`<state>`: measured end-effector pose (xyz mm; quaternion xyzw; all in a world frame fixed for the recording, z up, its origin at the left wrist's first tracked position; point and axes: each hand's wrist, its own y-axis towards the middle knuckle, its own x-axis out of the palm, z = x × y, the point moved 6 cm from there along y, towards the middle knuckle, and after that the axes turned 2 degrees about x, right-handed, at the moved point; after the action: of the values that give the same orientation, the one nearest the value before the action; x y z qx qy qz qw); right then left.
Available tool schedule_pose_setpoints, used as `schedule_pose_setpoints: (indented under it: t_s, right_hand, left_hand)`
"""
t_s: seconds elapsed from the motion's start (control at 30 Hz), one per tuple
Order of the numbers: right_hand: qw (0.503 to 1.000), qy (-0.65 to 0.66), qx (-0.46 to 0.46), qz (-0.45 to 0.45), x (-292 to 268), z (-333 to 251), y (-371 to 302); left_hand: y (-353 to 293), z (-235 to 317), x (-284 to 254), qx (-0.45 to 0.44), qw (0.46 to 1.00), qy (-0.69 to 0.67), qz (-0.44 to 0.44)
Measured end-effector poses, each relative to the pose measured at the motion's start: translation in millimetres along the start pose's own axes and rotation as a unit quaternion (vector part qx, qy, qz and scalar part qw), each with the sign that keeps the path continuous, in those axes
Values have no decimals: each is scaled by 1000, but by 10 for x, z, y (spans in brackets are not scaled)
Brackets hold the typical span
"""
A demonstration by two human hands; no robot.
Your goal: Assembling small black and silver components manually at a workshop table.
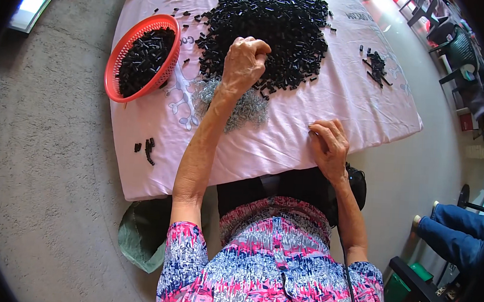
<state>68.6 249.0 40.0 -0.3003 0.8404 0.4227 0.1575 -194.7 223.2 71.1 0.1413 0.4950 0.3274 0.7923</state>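
Observation:
My left hand (245,61) reaches over the near edge of a big heap of small black tube-like pieces (279,24). Its fingers are curled together, and the back of the hand hides whatever they may hold. Beneath that wrist lies a loose mound of fine silvery wire-like bits (247,113), partly covered by my forearm. Close to the table's front edge, my right hand (331,149) rests on the pink cloth (288,134) with fingers bent and thumb drawn in. Anything between those fingertips is too small to make out.
A red plastic basket (111,74) full of black pieces stands on the left. Small black groups lie at the front left (149,151) and far right (377,69). A green sack (140,239) sits below the table. A person's jeans-clad legs (452,227) and chairs (459,51) are at right.

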Motion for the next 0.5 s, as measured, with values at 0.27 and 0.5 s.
schedule_pose_setpoints:
  t_s: [0.27, 0.5]
  right_hand:
    - [1000, 1, 4, 0, 11, -30, 13]
    - [1000, 9, 5, -3, 26, -34, 14]
  left_hand:
    - [-95, 213, 202, 17, 999, 16, -48]
    - [-103, 141, 106, -21, 999, -35, 3]
